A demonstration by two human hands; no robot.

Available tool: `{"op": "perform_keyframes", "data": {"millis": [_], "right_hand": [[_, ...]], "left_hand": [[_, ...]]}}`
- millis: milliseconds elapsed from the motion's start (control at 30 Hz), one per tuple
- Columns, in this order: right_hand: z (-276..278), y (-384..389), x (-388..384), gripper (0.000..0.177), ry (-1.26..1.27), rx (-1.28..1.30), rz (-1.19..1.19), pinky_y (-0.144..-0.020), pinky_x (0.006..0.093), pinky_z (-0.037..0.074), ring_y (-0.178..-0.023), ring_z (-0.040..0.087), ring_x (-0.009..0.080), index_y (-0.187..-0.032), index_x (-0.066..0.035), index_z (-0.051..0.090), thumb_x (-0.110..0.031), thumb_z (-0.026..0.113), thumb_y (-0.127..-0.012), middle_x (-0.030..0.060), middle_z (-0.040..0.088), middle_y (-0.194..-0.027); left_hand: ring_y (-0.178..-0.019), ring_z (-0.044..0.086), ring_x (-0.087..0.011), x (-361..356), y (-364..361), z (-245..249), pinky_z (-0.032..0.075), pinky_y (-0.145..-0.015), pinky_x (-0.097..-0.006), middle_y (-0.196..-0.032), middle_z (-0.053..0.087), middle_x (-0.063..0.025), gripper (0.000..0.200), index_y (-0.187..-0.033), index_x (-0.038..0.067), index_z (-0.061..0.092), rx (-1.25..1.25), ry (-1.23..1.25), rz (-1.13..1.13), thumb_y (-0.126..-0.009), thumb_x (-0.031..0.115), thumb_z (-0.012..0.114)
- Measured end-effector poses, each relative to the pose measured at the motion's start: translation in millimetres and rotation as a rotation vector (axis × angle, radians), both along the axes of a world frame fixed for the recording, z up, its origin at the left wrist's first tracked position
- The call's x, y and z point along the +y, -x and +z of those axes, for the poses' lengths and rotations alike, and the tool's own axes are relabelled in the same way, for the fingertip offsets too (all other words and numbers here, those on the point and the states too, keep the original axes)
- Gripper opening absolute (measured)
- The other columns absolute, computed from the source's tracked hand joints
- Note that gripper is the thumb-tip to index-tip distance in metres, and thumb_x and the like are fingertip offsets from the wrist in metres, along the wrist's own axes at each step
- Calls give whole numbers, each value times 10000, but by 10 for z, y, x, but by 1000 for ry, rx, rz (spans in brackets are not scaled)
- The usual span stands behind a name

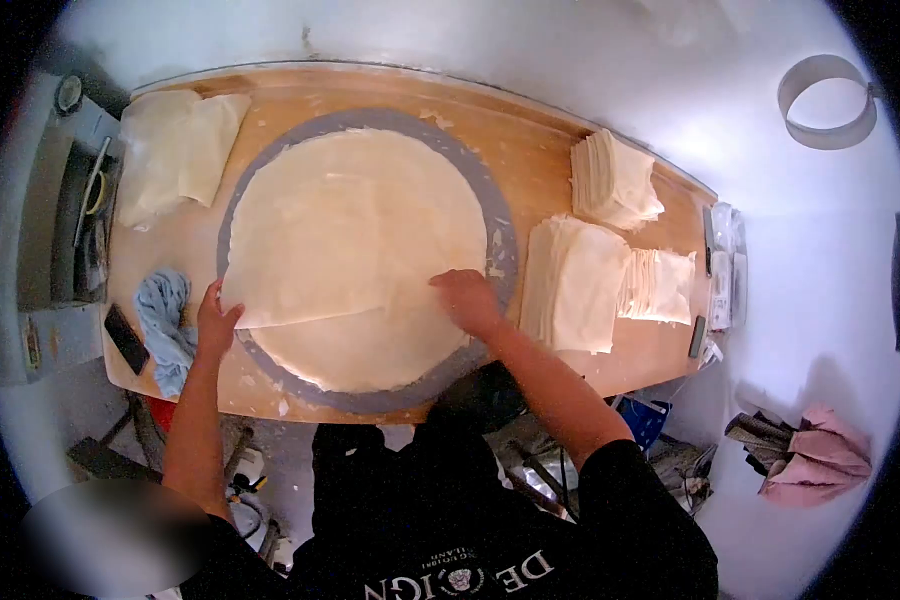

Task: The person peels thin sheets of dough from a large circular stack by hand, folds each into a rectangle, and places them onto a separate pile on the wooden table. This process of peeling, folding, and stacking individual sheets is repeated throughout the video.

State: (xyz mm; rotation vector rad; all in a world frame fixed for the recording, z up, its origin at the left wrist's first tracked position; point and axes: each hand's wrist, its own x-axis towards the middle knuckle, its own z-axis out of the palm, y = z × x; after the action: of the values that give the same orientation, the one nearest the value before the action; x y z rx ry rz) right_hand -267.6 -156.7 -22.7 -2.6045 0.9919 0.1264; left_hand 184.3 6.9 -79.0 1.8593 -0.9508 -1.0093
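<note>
A large pale dough sheet (360,230) lies on a round grey mat (503,235), and its upper layer ends in a straight edge across the lower part. My left hand (218,318) is at the left end of that edge, its thumb and fingers closed on the sheet's corner. At the lower right of the round, my right hand (467,302) is closed with its fingertips against the dough; it seems to pinch the sheet, though what lies between the fingers is hidden.
Stacks of cut dough sheets (573,285) stand at the right of the wooden table (370,84). Folded sheets (175,155) lie at the back left. A blue cloth (165,325) and a phone (125,338) are at the front left.
</note>
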Motion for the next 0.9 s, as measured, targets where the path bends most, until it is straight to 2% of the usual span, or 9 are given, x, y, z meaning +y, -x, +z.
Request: {"op": "perform_keyframes", "data": {"millis": [100, 167, 300, 467, 533, 567, 633, 767, 900], "right_hand": [[-129, 180, -183, 337, -200, -122, -331, -817, 441, 500, -901, 636, 295, -1097, -61, 624, -161, 693, -783, 136, 657, -972], [-353, 402, -338, 259, -366, -532, -863, -674, 339, 516, -729, 622, 207, -938, 10, 641, -161, 715, -758, 115, 641, -782], [-403, 585, -408, 306, -265, -297, -753, -677, 305, 498, -726, 595, 161, -958, 21, 630, -176, 739, -750, 101, 636, -786], [-568, 581, -264, 366, -215, -245, -767, -687, 350, 504, -746, 625, 227, -917, 18, 621, -241, 775, -710, 128, 647, -806], [-489, 555, -224, 391, -230, -185, -809, -697, 359, 507, -761, 631, 240, -912, 16, 617, -271, 781, -703, 135, 652, -820], [-432, 537, -208, 417, -242, -121, -854, -707, 368, 509, -775, 637, 254, -906, 13, 613, -302, 787, -696, 143, 657, -834], [-406, 491, -152, 440, -216, -111, -873, -708, 371, 509, -771, 638, 259, -907, 13, 606, -323, 789, -691, 145, 656, -823], [-305, 467, -131, 418, -323, -229, -1015, -664, 360, 513, -724, 635, 241, -919, 3, 597, -292, 796, -699, 128, 649, -782], [-701, 669, -202, 348, -390, -243, -1055, -606, 336, 510, -670, 624, 201, -909, -4, 600, -215, 793, -712, 96, 645, -760]], "left_hand": [[-1121, 562, -229, -12, -10, 18, 465, -943, -331, -1232, 557, -151, 638, -1356, 1, 382, 16, -45, 18, -771, -92, 619], [-1136, 558, -222, -22, 0, 94, 449, -958, -317, -1245, 552, -157, 631, -1351, -25, 375, 63, -90, 43, -766, -108, 599], [-1115, 569, -218, -26, 37, 199, 457, -936, -305, -1216, 572, -147, 639, -1349, -10, 393, -27, -168, 0, -756, -119, 603], [-1152, 547, -260, -59, 249, 404, 436, -975, -344, -1250, 544, -184, 641, -1346, 10, 413, -62, -229, 32, -752, -100, 627], [-1240, 467, -317, -49, 435, 505, 362, -1054, -405, -1315, 488, -200, 631, -1340, 31, 432, -746, -97, 37, -753, -29, 655], [-1240, 467, -317, -68, 543, 515, 362, -1054, -405, -1315, 488, -200, 631, -1340, 31, 432, -746, -99, 38, -753, -29, 655], [-1299, 386, -346, -108, 824, 485, 289, -1099, -451, -1361, 444, -186, 630, -1334, 55, 451, -818, 129, -173, -740, 28, 659], [-1319, 379, -326, -265, 1792, 538, 258, -1129, -456, -1398, 429, -165, 601, -1333, 51, 463, -640, 207, -687, -749, 66, 605], [-1383, 292, -335, -389, 2488, 312, 205, -1156, -459, -1468, 345, -191, 621, -1354, 42, 442, -590, 214, -833, -766, 66, 640]]}}
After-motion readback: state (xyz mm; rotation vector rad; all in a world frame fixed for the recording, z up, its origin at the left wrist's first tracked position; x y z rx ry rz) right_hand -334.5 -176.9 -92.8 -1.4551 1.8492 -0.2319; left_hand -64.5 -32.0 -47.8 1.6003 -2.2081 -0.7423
